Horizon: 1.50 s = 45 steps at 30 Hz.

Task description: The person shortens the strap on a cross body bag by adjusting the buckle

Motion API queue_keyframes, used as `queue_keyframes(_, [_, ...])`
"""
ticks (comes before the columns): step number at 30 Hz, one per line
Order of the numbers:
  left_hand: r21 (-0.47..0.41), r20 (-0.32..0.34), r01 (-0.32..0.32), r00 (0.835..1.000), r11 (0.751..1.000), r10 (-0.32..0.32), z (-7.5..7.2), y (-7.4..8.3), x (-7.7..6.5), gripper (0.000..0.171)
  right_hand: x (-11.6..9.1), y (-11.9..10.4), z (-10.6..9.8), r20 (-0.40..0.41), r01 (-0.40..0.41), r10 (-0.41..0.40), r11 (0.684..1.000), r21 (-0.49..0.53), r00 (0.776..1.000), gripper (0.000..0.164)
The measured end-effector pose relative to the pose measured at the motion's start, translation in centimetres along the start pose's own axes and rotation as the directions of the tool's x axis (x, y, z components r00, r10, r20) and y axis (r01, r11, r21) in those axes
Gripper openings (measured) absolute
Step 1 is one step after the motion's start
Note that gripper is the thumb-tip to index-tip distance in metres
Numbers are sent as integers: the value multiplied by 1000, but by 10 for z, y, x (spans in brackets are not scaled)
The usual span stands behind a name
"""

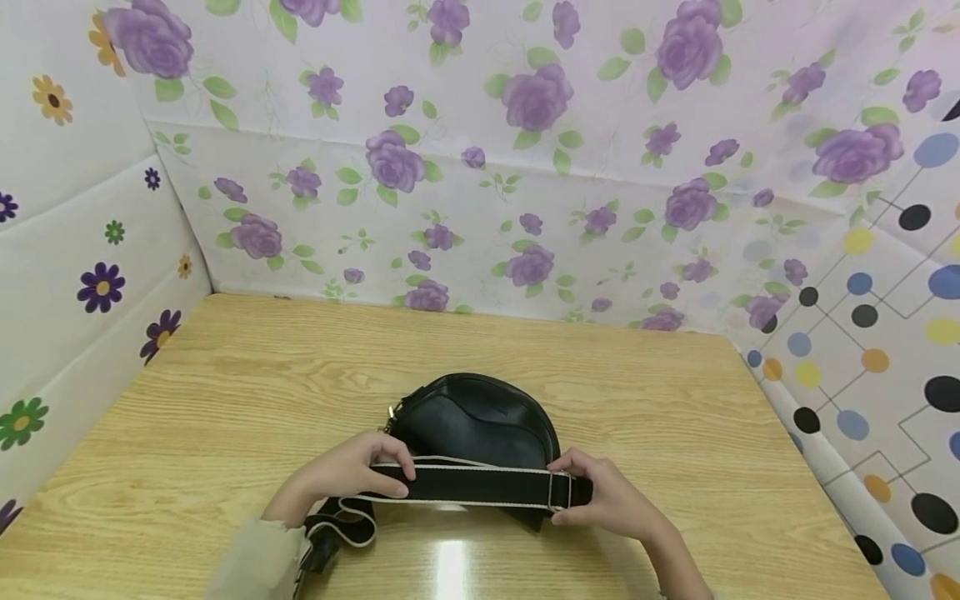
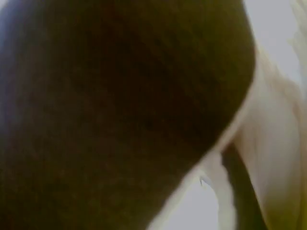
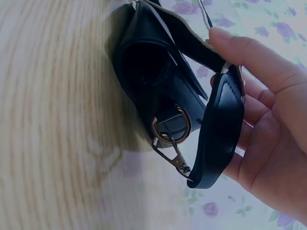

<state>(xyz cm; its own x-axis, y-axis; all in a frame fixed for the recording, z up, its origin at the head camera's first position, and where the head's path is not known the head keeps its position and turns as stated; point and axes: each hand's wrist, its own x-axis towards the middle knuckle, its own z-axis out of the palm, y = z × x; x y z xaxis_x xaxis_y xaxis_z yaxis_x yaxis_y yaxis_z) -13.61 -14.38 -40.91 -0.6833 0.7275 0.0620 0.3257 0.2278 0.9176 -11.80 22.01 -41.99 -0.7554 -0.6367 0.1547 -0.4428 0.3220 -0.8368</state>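
A black leather handbag [image 1: 465, 417] with a curved top lies on the wooden table. Stretched across its lower front is a wide black strap [image 1: 480, 486] with white edges. My left hand [image 1: 352, 471] pinches the strap's left part between thumb and fingers. At the other end, my right hand [image 1: 611, 500] grips it beside a metal slider buckle [image 1: 555, 490]. In the right wrist view, a leather strap end [image 3: 218, 129] runs to a metal clasp [image 3: 175, 158] hooked on the bag's ring [image 3: 184, 122]. Dark, blurred strap [image 2: 115, 110] fills most of the left wrist view.
Loose folds of strap [image 1: 351, 525] gather below my left wrist. The wooden table [image 1: 645, 392] meets a flowered cloth wall [image 1: 525, 208] at the back. Patterned cloth also hangs at the left and right sides.
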Motion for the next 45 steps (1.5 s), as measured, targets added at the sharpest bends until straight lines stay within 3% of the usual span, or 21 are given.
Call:
queue_keyframes(6, [11,-28,59,998,998,-59,-8,0,-9,22,-2,5,-2,1,-14,14,999,-43,1000,45])
queue_keyframes(16, [76,-61,122,991,990,-118,-17,-4,-20,23,-7,3,-8,48,22,-16,990,-140,999,29])
queue_keyframes(23, [101,-60,199,979,975,-194,-16,-3,-24,21,-8,-1,-6,107,9,0,996,-84,994,18])
queue_keyframes(27, [104,-60,201,979,974,-196,-15,-3,-27,22,-9,-2,-4,130,-9,17,998,-66,991,17])
queue_keyframes(35, [140,-58,201,979,970,-194,-13,-2,-28,20,-10,-7,3,203,-129,137,990,-51,970,19])
queue_keyframes(41, [196,-77,178,983,964,-166,-14,6,-28,22,-10,-13,0,205,-131,143,989,-70,968,21])
queue_keyframes(45, [237,-112,197,978,951,-175,-13,11,-28,22,-8,-19,3,167,-121,136,988,-95,977,19])
